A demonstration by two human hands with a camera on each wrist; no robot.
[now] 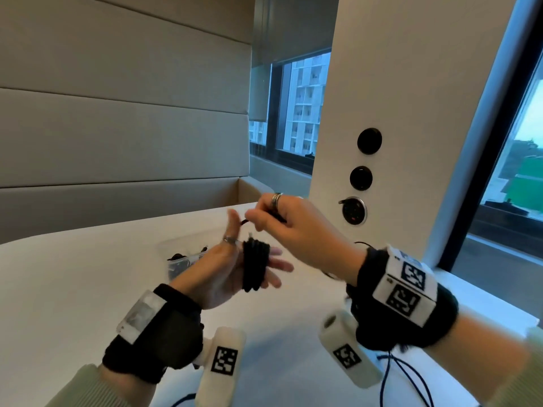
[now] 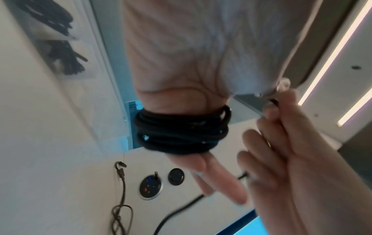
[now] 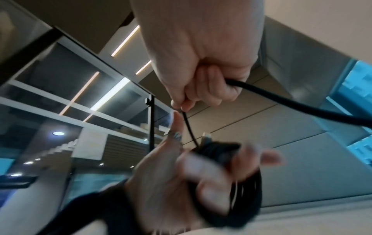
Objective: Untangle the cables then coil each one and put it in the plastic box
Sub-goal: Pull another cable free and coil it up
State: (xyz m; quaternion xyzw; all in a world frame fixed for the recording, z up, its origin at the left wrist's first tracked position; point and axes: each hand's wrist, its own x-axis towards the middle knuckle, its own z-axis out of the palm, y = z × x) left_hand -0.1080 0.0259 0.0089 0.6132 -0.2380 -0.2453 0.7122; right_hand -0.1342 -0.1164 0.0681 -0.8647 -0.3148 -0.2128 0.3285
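A black cable coil (image 1: pixel 255 265) is wound round the straight fingers of my left hand (image 1: pixel 226 268), thumb pointing up, above the white table. My right hand (image 1: pixel 258 218) is just above it and pinches the free strand of the same black cable (image 3: pixel 302 105), which runs down to the coil (image 3: pixel 217 151). In the left wrist view the coil (image 2: pixel 181 132) sits tight across the fingers, with the right hand (image 2: pixel 292 151) beside it. The clear plastic box (image 1: pixel 182 259) stands behind the left hand and holds dark coiled cables (image 2: pixel 64 52).
A white table (image 1: pixel 73 289) runs to a padded bench wall. A white pillar at the right carries round sockets (image 1: pixel 354 210). A loose black cable (image 2: pixel 120 198) lies near the sockets. Thin dark cords (image 1: pixel 390 377) hang by my right wrist.
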